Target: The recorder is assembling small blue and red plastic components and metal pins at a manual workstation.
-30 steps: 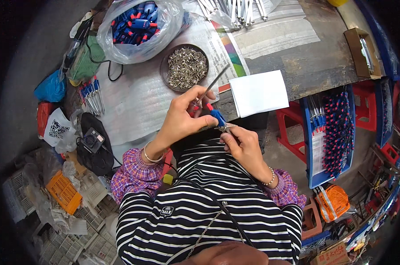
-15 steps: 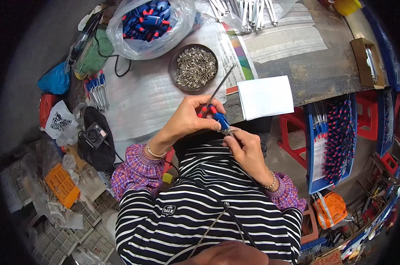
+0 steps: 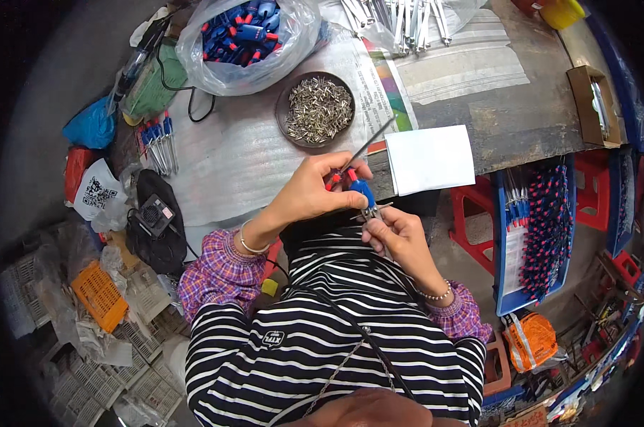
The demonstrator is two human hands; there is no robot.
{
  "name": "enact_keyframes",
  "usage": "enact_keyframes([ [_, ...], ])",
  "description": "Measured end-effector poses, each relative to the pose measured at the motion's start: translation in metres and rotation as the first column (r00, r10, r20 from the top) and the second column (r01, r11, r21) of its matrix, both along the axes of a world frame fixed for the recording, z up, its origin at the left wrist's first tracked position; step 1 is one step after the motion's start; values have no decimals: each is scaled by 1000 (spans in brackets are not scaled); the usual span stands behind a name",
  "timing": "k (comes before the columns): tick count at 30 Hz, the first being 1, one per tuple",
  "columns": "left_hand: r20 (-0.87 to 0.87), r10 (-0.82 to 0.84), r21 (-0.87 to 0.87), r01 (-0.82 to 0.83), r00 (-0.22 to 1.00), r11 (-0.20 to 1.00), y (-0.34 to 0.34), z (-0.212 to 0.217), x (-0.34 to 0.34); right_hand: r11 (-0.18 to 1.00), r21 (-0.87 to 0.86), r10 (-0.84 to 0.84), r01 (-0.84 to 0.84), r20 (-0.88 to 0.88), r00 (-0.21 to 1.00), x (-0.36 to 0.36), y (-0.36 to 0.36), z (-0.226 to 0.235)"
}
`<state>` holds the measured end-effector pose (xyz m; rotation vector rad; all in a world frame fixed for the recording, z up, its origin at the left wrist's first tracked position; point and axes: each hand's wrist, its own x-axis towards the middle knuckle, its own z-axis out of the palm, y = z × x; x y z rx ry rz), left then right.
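My left hand is closed around a blue plastic handle with red ends, over the near edge of the table. A thin dark metal rod sticks out past the left fingers, pointing up and right; its lower end is hidden in the grip. My right hand pinches the silvery metal part at the handle's lower end. A thin metal pin shows by the right fingertips, too small to make out fully. Just beyond the hands stands a round dark bowl of small metal pins.
A clear plastic bag of blue and red handles stands far left. Long metal strips lie at the back. White folded paper rests right of my hands. Finished-looking blue-handled pieces lie left; a blue tray stands right.
The blue handle has turned more upright, and its metal end has moved down slightly. The dark rod has shifted a little right and tilted lower. Both hands keep their grip.
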<state>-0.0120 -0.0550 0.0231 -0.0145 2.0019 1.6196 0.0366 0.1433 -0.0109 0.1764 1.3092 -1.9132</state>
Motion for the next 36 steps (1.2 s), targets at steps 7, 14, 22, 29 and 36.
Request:
enact_keyframes([
  [7,-348,46,-208,-125,936,970,-29,3,-12,996,-84,-23,27,45,999,-3,4,0],
  [14,-680,-40,-468,-392,732,792,-56,-20,-35,997,-76,-9,12,35,999,-2,2,-4],
  [22,-664,-10,-415,-357,748,837,-52,-23,-44,998,-60,13,-12,22,1000,2,2,-8],
  [29,-615,102,-353,-388,782,851,-54,-17,-46,998,-57,14,-12,41,999,1,2,-9],
  [36,-592,121,-340,-383,797,859,-54,-12,-45,998,-55,12,-9,40,999,-1,2,-8],
])
